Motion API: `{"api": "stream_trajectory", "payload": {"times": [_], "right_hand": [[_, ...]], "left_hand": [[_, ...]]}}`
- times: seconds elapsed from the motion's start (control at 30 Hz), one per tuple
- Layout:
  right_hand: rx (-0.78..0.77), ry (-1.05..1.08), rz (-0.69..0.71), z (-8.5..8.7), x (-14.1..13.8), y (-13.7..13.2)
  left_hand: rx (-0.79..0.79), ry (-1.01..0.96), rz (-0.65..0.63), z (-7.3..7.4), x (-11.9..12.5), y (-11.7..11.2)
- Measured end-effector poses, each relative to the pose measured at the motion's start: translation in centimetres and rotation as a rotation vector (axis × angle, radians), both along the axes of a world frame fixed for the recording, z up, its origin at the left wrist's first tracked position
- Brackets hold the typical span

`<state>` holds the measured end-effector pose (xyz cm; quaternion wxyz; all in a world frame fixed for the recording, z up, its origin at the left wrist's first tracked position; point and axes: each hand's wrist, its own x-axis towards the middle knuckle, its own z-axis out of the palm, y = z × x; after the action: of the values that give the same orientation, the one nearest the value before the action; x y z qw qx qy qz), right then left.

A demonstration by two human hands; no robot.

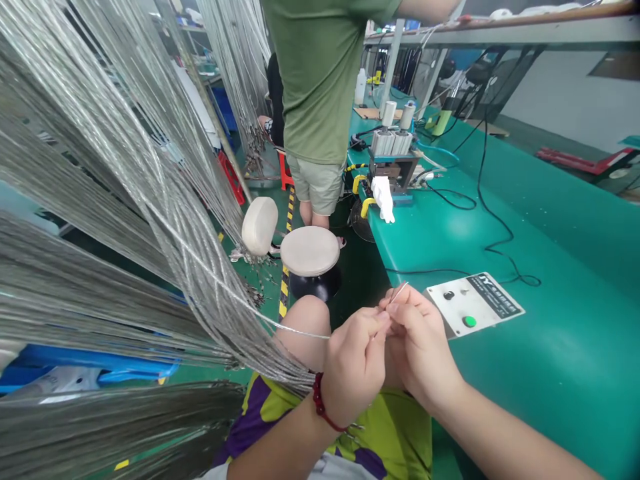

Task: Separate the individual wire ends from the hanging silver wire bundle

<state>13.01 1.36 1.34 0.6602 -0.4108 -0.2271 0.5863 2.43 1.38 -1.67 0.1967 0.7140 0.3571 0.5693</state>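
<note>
My left hand (356, 353), with a red bead bracelet at its wrist, is closed around the end of one thin silvery cable (305, 332). That cable runs off to the upper left, above a thick bundle of similar cables (200, 280) draped across my lap. Against it, fingertips touching, my right hand (417, 333) pinches thin wire ends (399, 292) that stick up between the fingers. A small part of the wires shows; the rest is hidden by my fingers.
A control box (475, 303) with a green button sits on the green bench (560, 373) to the right. Beyond it stands a small press (393, 153). Ahead are a round stool (310, 252) and a person in a green shirt (320, 80). Hanging cables (90, 133) fill the left.
</note>
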Motion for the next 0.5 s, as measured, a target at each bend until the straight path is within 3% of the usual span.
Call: {"api": "stream_trajectory", "payload": {"times": [0.3, 0.5], "right_hand": [[0.160, 0.086, -0.010, 1.3, 0.9, 0.4], [0.198, 0.082, -0.095, 3.5, 3.4, 1.8]], "left_hand": [[-0.048, -0.143, -0.127, -0.1, 1.4, -0.8], [-0.164, -0.253, -0.268, -1.4, 1.5, -1.6]]}}
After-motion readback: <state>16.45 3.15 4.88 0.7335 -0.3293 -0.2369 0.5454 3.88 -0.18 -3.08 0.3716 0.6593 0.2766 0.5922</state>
